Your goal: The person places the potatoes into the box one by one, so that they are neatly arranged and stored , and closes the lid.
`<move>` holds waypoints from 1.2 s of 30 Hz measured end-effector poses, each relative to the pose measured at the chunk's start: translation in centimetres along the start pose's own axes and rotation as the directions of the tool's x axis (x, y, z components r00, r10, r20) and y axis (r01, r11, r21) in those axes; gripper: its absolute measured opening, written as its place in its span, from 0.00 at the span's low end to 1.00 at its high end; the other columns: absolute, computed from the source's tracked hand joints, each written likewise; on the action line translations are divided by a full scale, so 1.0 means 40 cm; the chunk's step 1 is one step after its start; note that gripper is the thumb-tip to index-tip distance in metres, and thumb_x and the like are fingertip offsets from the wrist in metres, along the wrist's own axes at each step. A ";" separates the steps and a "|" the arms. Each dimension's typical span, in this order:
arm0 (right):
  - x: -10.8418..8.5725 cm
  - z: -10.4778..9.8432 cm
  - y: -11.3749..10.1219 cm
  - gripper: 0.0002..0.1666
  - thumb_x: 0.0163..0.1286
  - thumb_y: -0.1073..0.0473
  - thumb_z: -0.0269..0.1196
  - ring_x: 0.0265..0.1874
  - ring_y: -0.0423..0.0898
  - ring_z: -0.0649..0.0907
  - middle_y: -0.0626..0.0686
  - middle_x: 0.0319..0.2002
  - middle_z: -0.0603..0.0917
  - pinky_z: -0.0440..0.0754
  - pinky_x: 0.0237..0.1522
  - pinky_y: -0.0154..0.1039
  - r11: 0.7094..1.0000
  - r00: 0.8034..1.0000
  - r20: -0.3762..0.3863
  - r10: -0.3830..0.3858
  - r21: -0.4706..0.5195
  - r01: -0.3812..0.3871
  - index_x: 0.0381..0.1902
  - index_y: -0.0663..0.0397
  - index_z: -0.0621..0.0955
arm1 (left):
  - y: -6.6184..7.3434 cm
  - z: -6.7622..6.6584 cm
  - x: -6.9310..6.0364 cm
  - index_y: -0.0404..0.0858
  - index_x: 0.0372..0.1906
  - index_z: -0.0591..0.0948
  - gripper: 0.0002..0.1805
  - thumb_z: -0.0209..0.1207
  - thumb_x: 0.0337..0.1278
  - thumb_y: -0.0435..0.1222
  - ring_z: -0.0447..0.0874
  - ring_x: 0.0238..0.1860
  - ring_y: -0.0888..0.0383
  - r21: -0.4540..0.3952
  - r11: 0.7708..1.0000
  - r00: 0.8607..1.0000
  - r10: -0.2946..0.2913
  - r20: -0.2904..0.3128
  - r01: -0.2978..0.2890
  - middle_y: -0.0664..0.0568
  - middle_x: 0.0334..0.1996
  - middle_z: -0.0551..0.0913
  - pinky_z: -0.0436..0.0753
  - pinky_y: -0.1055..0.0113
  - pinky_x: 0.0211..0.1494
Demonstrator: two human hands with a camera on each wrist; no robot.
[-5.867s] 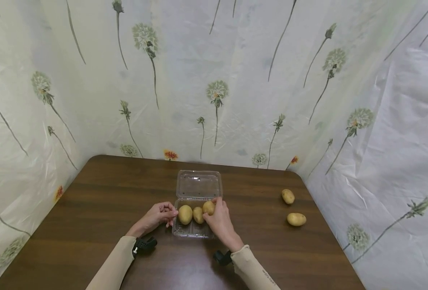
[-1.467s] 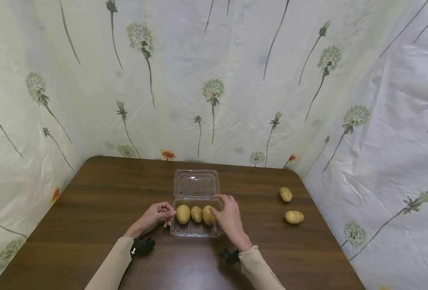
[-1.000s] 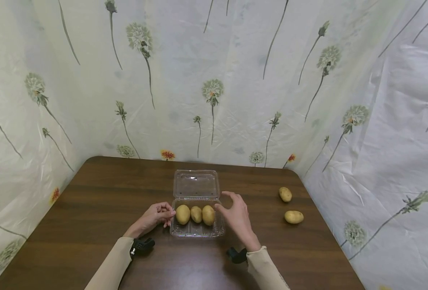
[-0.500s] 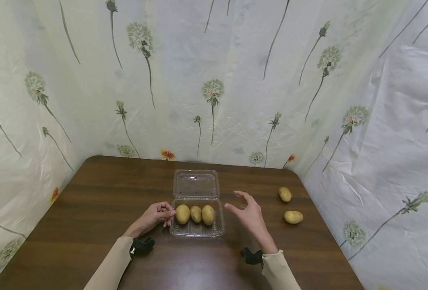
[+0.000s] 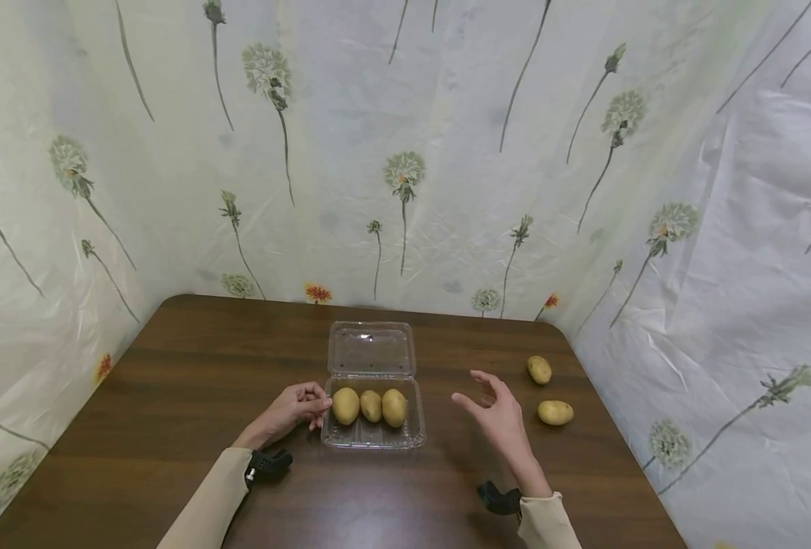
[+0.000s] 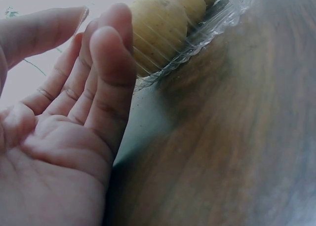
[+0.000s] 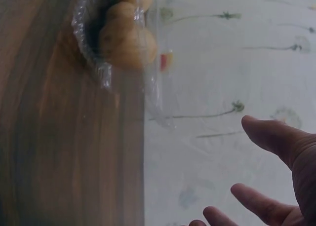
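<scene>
A clear plastic container (image 5: pixel 413 437) stands on the table with its lid (image 5: pixel 372 349) folded back. Three potatoes lie in a row in its base: left (image 5: pixel 345 406), middle (image 5: pixel 371 406) and right (image 5: pixel 394 408). My left hand (image 5: pixel 291 414) is at the container's left rim, fingertips against or just beside it; contact is hard to tell. The left wrist view shows that hand (image 6: pixel 74 122) with relaxed fingers and a gap to the thumb. My right hand (image 5: pixel 503 419) hovers right of the container, thumb and fingers spread, holding nothing; the right wrist view shows its fingers (image 7: pixel 264 204) apart too.
Two loose potatoes lie on the right of the brown wooden table (image 5: pixel 240 343), one farther back (image 5: pixel 539 370) and one nearer (image 5: pixel 555 412). A flower-patterned sheet (image 5: pixel 336 152) hangs behind the table and at both sides. Black wrist devices sit at both cuffs.
Earlier my right hand held the rightmost potato in the container. It has let go and moved right, away from the container. My left hand has stayed at the left rim.
</scene>
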State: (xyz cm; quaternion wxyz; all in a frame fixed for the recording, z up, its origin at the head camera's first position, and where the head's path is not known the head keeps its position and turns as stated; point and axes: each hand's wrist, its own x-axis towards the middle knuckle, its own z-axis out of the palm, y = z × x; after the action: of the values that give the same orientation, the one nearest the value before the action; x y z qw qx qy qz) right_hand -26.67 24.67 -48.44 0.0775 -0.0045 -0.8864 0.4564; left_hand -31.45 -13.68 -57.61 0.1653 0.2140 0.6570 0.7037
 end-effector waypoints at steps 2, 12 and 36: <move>-0.005 -0.010 0.013 0.40 0.55 0.35 0.69 0.64 0.56 0.73 0.53 0.65 0.73 0.75 0.60 0.52 1.000 1.000 -0.002 0.011 -0.002 -0.011 0.62 0.41 0.73 | 0.002 0.000 0.000 0.31 0.38 0.73 0.08 0.56 0.66 0.33 0.78 0.24 0.61 -0.005 1.000 1.000 -0.002 -0.004 0.002 0.51 0.26 0.80 0.79 0.71 0.27; -0.011 -0.085 0.073 0.42 0.58 0.37 0.68 0.67 0.55 0.69 0.54 0.66 0.72 0.73 0.63 0.51 0.998 0.997 -0.057 0.050 0.040 -0.047 0.65 0.47 0.70 | -0.003 0.002 -0.003 0.32 0.38 0.73 0.07 0.55 0.67 0.34 0.78 0.24 0.61 -0.008 1.000 1.000 0.000 0.007 0.000 0.52 0.25 0.80 0.79 0.71 0.27; 0.007 -0.235 0.167 0.31 0.66 0.59 0.64 0.66 0.58 0.70 0.62 0.65 0.72 0.69 0.65 0.53 0.998 0.982 -0.177 0.061 -0.008 -0.063 0.66 0.54 0.69 | 0.003 0.001 0.000 0.32 0.39 0.73 0.07 0.55 0.67 0.33 0.77 0.24 0.60 -0.001 1.000 1.000 0.006 0.006 -0.006 0.52 0.25 0.80 0.79 0.71 0.26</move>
State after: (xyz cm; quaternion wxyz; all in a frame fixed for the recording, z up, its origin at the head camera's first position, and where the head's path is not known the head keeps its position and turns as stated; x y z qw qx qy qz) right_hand -26.04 36.19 -48.42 0.1416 -0.0730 -0.8785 0.4505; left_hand -31.42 -13.64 -57.50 0.1654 0.2178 0.6557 0.7037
